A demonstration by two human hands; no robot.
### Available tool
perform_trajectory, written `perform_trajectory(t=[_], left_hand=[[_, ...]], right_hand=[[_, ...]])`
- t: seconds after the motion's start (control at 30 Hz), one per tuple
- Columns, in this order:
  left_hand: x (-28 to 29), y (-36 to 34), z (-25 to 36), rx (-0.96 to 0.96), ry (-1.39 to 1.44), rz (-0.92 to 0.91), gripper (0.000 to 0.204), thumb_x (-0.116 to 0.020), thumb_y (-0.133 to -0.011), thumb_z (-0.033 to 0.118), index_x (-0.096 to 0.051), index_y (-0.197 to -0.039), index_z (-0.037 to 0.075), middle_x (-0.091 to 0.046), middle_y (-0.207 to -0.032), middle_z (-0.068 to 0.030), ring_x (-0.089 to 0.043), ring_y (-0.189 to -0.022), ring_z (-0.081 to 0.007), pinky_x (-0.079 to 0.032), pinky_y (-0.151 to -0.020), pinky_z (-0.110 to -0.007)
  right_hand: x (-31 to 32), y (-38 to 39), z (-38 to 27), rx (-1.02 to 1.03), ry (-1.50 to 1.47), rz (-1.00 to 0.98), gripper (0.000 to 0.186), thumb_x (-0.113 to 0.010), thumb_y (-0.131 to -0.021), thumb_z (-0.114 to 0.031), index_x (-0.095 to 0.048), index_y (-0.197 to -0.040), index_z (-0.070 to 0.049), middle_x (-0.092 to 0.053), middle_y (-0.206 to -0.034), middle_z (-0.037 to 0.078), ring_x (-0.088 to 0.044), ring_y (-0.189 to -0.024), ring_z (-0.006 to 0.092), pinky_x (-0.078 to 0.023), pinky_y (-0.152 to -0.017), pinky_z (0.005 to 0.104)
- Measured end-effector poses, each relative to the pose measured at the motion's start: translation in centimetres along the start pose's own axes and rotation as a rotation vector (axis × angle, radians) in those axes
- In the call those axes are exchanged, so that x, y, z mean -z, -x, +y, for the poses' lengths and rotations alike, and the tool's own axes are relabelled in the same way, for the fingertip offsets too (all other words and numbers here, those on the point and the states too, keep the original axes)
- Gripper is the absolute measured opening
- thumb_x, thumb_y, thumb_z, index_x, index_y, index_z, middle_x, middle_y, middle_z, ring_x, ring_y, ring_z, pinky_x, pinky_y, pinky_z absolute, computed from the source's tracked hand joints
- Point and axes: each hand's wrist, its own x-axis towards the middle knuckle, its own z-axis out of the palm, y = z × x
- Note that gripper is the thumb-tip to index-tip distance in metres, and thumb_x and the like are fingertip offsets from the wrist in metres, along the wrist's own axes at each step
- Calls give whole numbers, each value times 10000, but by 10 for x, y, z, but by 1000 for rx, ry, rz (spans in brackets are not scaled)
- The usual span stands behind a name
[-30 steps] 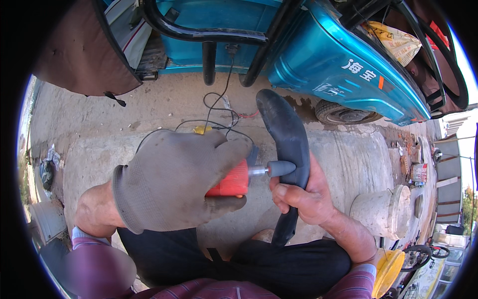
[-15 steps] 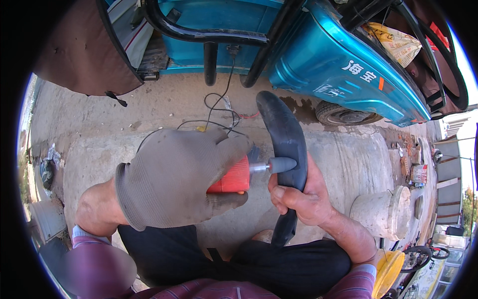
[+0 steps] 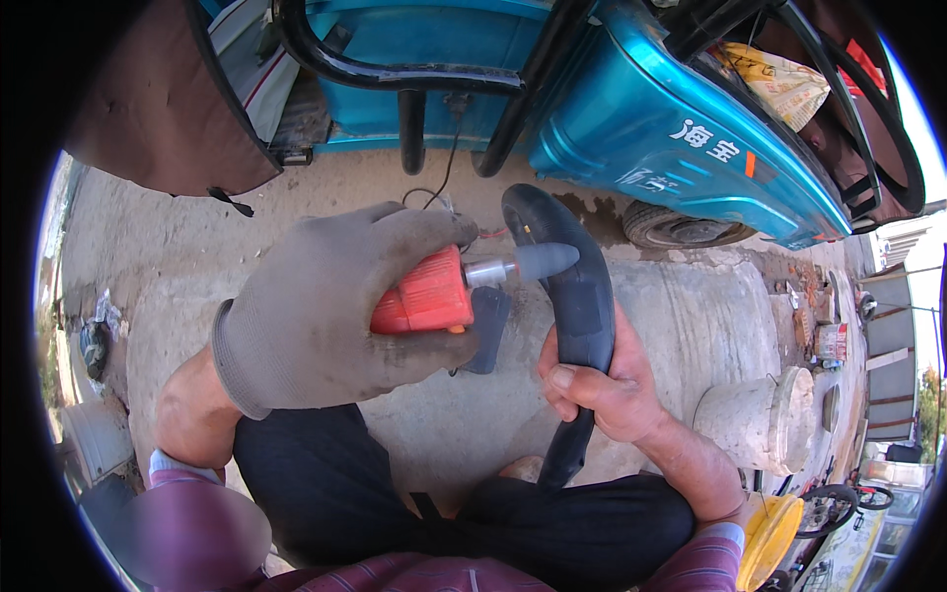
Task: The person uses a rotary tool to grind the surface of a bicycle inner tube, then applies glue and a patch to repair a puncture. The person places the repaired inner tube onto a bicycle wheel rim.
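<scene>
Fingers of the gloved left hand (image 3: pixel 326 306) wrap shut around a red rotary grinder (image 3: pixel 426 295), hiding most of its body; only the grey conical tip shows, just beside the black inner tube (image 3: pixel 577 296). The bare right hand (image 3: pixel 602 380) clasps that tube, whose lower end disappears behind the dark trousers (image 3: pixel 414 503).

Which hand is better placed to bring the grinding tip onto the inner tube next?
The left hand, probably. Gloved, it grips the red grinder, whose grey tip sits just in front of the black inner tube. The bare right hand is wrapped around the tube, holding it up.
</scene>
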Motion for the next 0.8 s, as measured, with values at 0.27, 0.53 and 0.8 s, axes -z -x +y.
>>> perform_trajectory(t=[0.27, 0.53, 0.8], left_hand=[[9, 4, -39, 153, 252, 88, 564, -828, -715, 302, -690, -1171, 0, -708, -950, -163, -692, -824, -271, -557, -783, -359], [-56, 45, -165, 496, 183, -75, 474, -792, -788, 282, -676, -1141, -14, -692, -873, -178, -674, -761, -262, -538, -750, -377], [-196, 157, -265, 744, 154, -219, 434, -832, -829, 318, -684, -1085, 0, -716, -864, -166, -707, -797, -271, -544, -728, -396]], right_hand=[[14, 1, -3, 93, -49, -3, 532, -625, -868, 16, -387, -1336, -71, -613, -886, 102, -575, -602, 150, -470, -538, 318], [17, 4, -3, 88, -40, 12, 521, -625, -878, 17, -392, -1335, -72, -617, -910, 103, -586, -624, 155, -475, -551, 321], [18, 6, -3, 96, -38, 38, 551, -623, -883, 35, -380, -1365, -74, -616, -925, 102, -589, -639, 159, -479, -550, 321]])
